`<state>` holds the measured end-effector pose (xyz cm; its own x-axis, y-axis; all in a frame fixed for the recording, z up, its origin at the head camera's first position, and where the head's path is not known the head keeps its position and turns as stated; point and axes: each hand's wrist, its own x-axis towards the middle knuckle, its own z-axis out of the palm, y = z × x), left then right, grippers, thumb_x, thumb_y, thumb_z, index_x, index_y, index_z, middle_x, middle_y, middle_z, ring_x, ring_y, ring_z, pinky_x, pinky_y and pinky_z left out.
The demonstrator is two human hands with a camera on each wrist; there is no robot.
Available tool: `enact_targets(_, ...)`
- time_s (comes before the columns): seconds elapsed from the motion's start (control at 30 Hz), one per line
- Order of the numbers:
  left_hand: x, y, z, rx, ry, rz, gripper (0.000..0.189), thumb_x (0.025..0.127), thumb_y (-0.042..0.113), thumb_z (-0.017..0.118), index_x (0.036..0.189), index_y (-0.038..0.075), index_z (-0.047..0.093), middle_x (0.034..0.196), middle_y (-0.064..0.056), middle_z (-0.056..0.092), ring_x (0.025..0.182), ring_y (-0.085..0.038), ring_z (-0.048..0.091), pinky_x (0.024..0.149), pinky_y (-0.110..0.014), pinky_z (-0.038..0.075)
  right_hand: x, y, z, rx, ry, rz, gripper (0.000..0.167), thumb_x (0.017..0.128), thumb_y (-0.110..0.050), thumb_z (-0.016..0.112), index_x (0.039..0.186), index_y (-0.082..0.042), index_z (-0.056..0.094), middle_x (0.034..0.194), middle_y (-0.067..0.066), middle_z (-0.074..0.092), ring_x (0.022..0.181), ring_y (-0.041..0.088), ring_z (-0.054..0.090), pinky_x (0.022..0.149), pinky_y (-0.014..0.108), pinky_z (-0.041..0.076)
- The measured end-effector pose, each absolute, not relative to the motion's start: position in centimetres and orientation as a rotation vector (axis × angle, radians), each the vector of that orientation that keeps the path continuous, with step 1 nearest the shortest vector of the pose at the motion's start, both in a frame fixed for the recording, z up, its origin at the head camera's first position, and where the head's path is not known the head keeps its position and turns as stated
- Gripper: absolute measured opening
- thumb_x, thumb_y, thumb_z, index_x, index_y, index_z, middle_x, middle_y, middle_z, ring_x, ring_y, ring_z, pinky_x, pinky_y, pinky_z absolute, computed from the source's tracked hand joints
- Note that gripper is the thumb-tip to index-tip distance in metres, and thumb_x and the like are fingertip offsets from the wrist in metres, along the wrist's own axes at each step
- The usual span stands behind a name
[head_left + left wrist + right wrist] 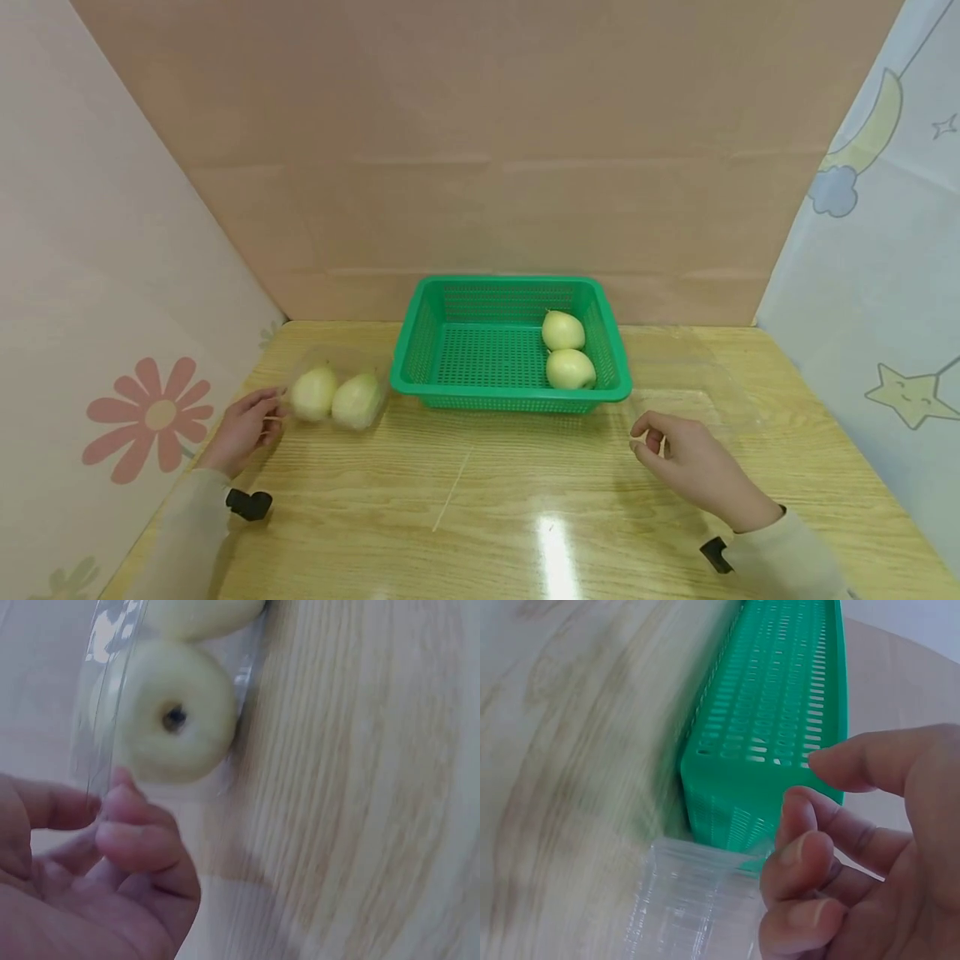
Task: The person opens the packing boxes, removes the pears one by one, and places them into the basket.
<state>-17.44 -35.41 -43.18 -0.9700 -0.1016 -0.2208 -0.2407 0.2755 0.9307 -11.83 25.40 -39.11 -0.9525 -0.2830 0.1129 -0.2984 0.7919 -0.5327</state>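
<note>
My left hand pinches the edge of a clear plastic box between thumb and fingers at the table's left. Two pale yellow pears lie side by side inside this box; in the left wrist view one shows its dark dimple. A green plastic basket stands at the middle back, with two more pears along its right side. To the basket's right, my right hand hovers with loosely bent fingers and nothing between them. Close to those fingers is another clear plastic box.
The wooden table meets a brown paper-covered wall behind the basket. Light printed panels stand at the left and right sides of the table.
</note>
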Motion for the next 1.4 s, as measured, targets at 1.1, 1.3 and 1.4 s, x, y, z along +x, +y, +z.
enact_targets(1.1,-15.0,-36.9,-43.7,0.17,2.101,1.629,0.017,0.103,0.012,0.051,0.119,0.016,0.056,0.083,0.003,0.062,0.069,-0.007,0.056,0.06,-0.024,0.05,-11.9,24.3,-41.0,0.612,-2.995,0.926,0.007,0.096,-0.018,0.066,0.1,-0.012,0.067,0.071,-0.012,0.053,0.048,0.0,0.036,0.047,0.022,0.037)
enact_targets(1.3,-14.4,-34.9,-43.6,0.215,2.068,1.581,0.015,0.101,0.012,0.053,0.115,0.006,0.05,0.084,0.002,0.062,0.065,-0.007,0.052,0.059,-0.024,0.047,-11.8,24.1,-40.9,0.606,-3.008,0.921,0.006,0.097,-0.017,0.065,0.1,-0.012,0.067,0.071,-0.012,0.053,0.047,0.0,0.036,0.046,0.023,0.037)
enact_targets(1.4,-14.1,-33.8,-43.8,0.244,2.02,1.596,0.014,0.1,0.011,0.053,0.113,0.005,0.05,0.082,0.002,0.063,0.065,-0.007,0.053,0.06,-0.023,0.047,-11.7,23.9,-40.8,0.609,-3.001,0.925,0.007,0.097,-0.017,0.065,0.1,-0.012,0.067,0.071,-0.012,0.054,0.047,0.001,0.037,0.047,0.023,0.037)
